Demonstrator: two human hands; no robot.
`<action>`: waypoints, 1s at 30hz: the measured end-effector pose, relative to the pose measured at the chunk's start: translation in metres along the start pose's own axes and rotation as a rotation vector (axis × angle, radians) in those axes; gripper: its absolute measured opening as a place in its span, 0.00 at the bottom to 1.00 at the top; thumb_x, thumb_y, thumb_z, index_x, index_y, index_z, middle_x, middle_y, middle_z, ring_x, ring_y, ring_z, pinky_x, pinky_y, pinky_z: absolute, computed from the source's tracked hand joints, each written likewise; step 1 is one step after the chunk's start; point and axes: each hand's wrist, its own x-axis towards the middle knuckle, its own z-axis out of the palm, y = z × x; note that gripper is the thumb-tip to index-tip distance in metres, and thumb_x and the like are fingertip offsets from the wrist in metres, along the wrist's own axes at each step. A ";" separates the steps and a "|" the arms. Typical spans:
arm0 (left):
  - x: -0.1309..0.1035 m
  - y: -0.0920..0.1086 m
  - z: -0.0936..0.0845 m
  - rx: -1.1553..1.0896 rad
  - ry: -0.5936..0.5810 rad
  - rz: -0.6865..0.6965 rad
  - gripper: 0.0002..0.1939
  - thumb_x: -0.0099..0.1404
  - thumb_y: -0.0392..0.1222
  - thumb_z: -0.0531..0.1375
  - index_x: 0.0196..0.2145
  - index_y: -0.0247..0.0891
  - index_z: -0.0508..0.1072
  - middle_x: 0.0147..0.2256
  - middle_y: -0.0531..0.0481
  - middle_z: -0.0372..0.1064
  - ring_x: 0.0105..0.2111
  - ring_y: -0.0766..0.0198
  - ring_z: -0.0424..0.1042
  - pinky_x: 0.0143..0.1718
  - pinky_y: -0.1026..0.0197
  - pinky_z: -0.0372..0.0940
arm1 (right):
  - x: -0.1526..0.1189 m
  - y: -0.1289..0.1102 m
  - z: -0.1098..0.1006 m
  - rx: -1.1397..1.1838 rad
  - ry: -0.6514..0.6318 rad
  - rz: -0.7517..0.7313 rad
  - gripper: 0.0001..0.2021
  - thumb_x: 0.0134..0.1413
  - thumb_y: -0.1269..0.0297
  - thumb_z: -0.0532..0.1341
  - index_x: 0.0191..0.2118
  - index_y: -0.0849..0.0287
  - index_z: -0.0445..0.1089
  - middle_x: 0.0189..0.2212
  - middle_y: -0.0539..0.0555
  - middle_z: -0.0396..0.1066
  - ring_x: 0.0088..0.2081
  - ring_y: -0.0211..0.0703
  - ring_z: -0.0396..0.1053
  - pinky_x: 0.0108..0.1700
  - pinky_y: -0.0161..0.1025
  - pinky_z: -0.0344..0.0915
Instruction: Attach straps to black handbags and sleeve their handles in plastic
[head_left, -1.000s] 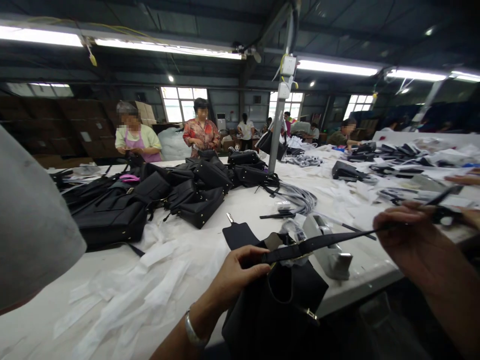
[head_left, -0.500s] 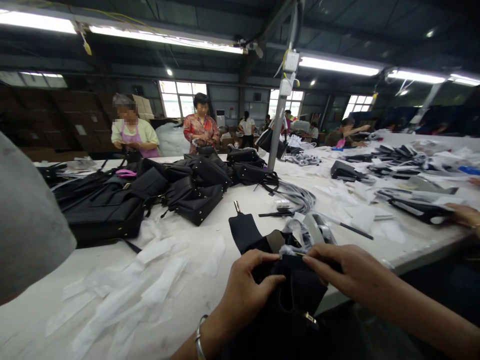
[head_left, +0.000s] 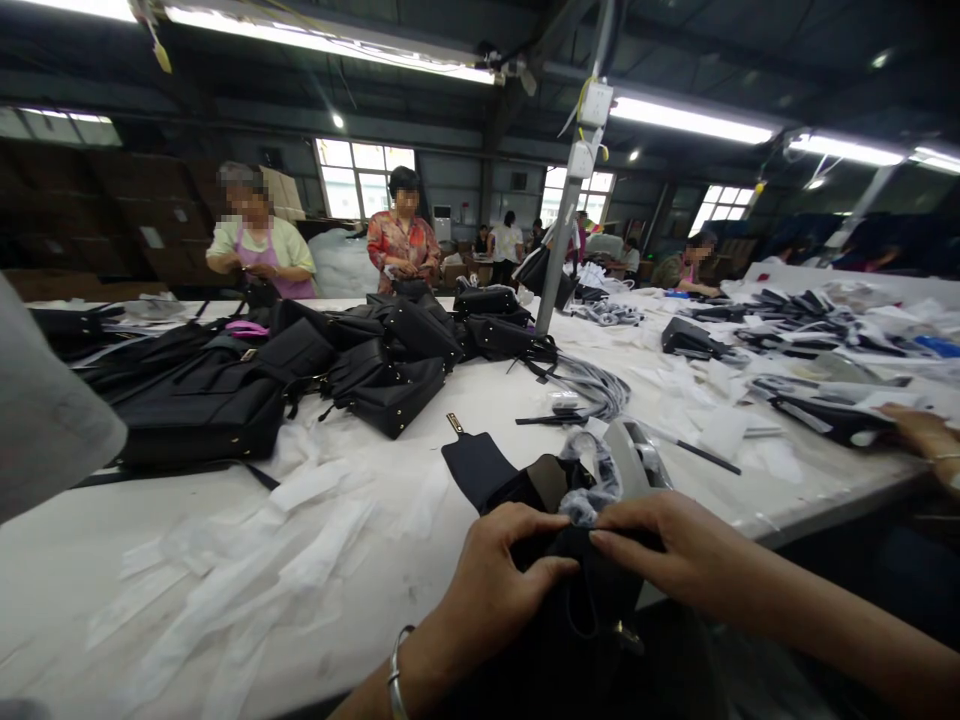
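Observation:
A black handbag (head_left: 480, 470) sits at the near table edge, its strap tab with a gold clasp sticking out to the left. My left hand (head_left: 506, 560) pinches the bag's upper edge between thumb and fingers. Close beside it, my right hand (head_left: 660, 545) grips the same edge from the right. Clear plastic wrap (head_left: 596, 490) covers a curved handle just behind my fingers. Below my hands hangs dark material with a small metal fitting (head_left: 627, 636). The lower part of the bag is lost in shadow.
Several black bags (head_left: 202, 400) are heaped at the left and middle. White paper strips (head_left: 255, 580) lie on the white table (head_left: 397, 620). A grey post (head_left: 559, 250) rises from the table near bundled grey cords (head_left: 600, 385). A co-worker's hand (head_left: 919, 430) is at the right; other people stand across the table.
My right hand has shifted slightly left, closer to my left hand. The thin gold-coloured piece at its fingertips no longer shows. The view has tilted a little.

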 end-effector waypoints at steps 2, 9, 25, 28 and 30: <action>-0.002 0.001 0.000 -0.027 -0.026 -0.007 0.16 0.57 0.38 0.70 0.44 0.46 0.81 0.40 0.50 0.78 0.42 0.58 0.75 0.47 0.59 0.67 | 0.001 0.002 -0.001 0.031 -0.044 0.019 0.18 0.63 0.56 0.56 0.29 0.59 0.75 0.22 0.49 0.70 0.26 0.39 0.65 0.27 0.33 0.56; -0.003 0.003 0.004 -0.052 -0.007 -0.011 0.15 0.56 0.39 0.71 0.43 0.46 0.82 0.39 0.51 0.79 0.41 0.59 0.76 0.45 0.61 0.67 | 0.005 0.010 0.003 0.084 -0.034 0.001 0.18 0.62 0.56 0.56 0.28 0.61 0.75 0.22 0.48 0.68 0.27 0.39 0.64 0.29 0.34 0.55; -0.010 0.000 0.012 0.063 -0.080 -0.023 0.17 0.65 0.37 0.63 0.52 0.47 0.77 0.47 0.50 0.78 0.47 0.58 0.76 0.51 0.58 0.67 | 0.000 0.015 0.027 -0.264 0.210 -0.102 0.12 0.57 0.58 0.64 0.45 0.56 0.70 0.40 0.55 0.76 0.40 0.51 0.74 0.41 0.43 0.66; -0.014 0.001 0.011 0.102 -0.059 -0.003 0.19 0.64 0.34 0.63 0.52 0.46 0.76 0.48 0.51 0.78 0.47 0.57 0.76 0.51 0.59 0.68 | 0.001 0.017 0.028 -0.297 0.228 -0.214 0.26 0.50 0.62 0.69 0.55 0.57 0.67 0.51 0.61 0.72 0.53 0.59 0.69 0.52 0.52 0.66; -0.017 0.000 0.012 0.146 -0.021 0.004 0.20 0.64 0.33 0.62 0.52 0.46 0.76 0.49 0.51 0.77 0.47 0.57 0.76 0.51 0.59 0.68 | 0.004 0.017 0.031 -0.288 0.192 -0.274 0.23 0.51 0.66 0.67 0.54 0.58 0.69 0.51 0.60 0.73 0.54 0.58 0.68 0.55 0.54 0.64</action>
